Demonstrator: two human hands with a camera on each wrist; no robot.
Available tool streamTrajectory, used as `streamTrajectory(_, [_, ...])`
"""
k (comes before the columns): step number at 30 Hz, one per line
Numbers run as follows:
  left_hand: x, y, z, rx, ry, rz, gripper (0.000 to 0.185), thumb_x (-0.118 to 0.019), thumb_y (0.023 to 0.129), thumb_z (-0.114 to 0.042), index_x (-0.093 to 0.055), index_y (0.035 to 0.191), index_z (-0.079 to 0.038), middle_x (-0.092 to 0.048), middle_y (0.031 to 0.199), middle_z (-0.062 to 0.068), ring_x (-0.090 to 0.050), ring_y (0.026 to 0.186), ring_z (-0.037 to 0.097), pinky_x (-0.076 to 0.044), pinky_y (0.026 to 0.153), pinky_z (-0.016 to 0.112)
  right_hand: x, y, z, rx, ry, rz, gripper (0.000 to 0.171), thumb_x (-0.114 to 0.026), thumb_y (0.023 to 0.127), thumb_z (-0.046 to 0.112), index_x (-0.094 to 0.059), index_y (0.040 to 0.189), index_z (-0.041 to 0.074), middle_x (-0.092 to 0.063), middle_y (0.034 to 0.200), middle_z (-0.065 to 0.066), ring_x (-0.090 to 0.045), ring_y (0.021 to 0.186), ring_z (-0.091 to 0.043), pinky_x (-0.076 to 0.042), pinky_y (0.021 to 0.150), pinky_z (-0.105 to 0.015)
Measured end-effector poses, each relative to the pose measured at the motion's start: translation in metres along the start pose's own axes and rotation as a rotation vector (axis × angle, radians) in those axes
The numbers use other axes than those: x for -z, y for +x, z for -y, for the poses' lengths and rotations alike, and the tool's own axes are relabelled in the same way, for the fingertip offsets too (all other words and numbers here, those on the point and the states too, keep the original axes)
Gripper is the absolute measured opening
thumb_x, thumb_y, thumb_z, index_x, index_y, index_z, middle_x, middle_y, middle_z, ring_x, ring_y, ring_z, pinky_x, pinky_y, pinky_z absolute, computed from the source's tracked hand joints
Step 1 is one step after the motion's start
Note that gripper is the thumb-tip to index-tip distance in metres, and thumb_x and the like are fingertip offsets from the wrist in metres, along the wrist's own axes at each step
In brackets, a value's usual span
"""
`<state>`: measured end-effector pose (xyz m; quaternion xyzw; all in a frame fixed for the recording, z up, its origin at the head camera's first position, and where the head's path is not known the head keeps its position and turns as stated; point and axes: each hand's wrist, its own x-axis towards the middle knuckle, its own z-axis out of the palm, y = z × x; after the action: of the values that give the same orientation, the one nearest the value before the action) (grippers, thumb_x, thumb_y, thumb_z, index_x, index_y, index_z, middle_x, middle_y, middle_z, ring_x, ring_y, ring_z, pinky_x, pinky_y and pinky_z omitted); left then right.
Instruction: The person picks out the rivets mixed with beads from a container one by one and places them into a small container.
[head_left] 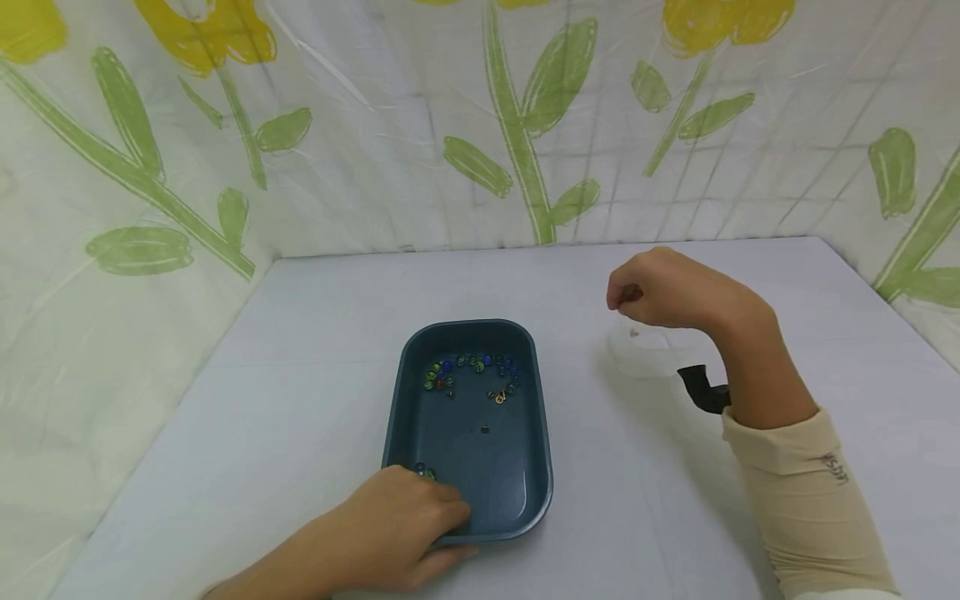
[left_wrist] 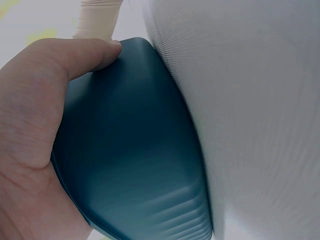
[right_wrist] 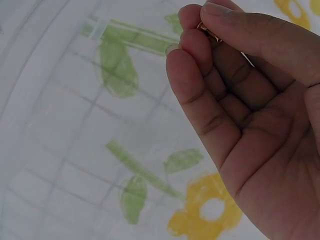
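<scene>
My left hand [head_left: 393,521] grips the near left corner of a dark teal tray [head_left: 487,492], fingers over the rim and thumb [left_wrist: 95,54] against the outer wall. Inside lie several glass marbles [head_left: 479,366], mostly towards the far end, along with small gold pieces, one like a little ring [head_left: 500,399]. Two marbles show beside the left fingers. Over a clear plastic container [head_left: 648,363], my right hand [head_left: 667,290] pinches a small gold metal piece [right_wrist: 209,33] between thumb and fingertips; its exact kind I cannot tell. A tiny brownish thing [head_left: 634,333] shows within the container's outline.
A white cloth [head_left: 315,358] covers the table. Behind it hangs a pale sheet [head_left: 360,167] painted with yellow flowers and green leaves. A black curved piece [head_left: 701,390] juts from the right wrist, above a beige sleeve [head_left: 810,500].
</scene>
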<state>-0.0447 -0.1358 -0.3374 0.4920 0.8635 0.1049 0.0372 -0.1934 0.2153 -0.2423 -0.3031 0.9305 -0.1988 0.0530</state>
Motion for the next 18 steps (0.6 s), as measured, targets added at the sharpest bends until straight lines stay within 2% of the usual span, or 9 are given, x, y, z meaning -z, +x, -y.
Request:
streamTrajectory(8, [-0.001, 0.0, 0.0, 0.002, -0.004, -0.004, 0.034, -0.059, 0.099, -0.042, -0.058, 0.071, -0.022, -0.036, 0.06, -0.021, -0.028, 0.049, -0.007, -0.023, 0.045, 0.012, 0.004, -0.004, -0.004, -0.049, 0.0, -0.006, 0.019, -0.063, 0.089, -0.005, -0.075, 0.093, 0.009, -0.069, 0.095, -0.002, -0.061, 0.083, -0.019, -0.051, 0.076, -0.042])
streamTrajectory(18, [0.0, 0.0, 0.0, -0.007, -0.005, -0.008, 0.034, -0.059, 0.099, -0.041, -0.058, 0.071, -0.022, -0.037, 0.061, -0.021, -0.027, 0.049, -0.006, -0.024, 0.045, 0.012, 0.007, -0.009, -0.012, -0.072, -0.028, -0.032, 0.025, -0.057, 0.087, -0.008, -0.075, 0.095, 0.008, -0.068, 0.096, -0.004, -0.059, 0.084, -0.02, -0.049, 0.076, -0.042])
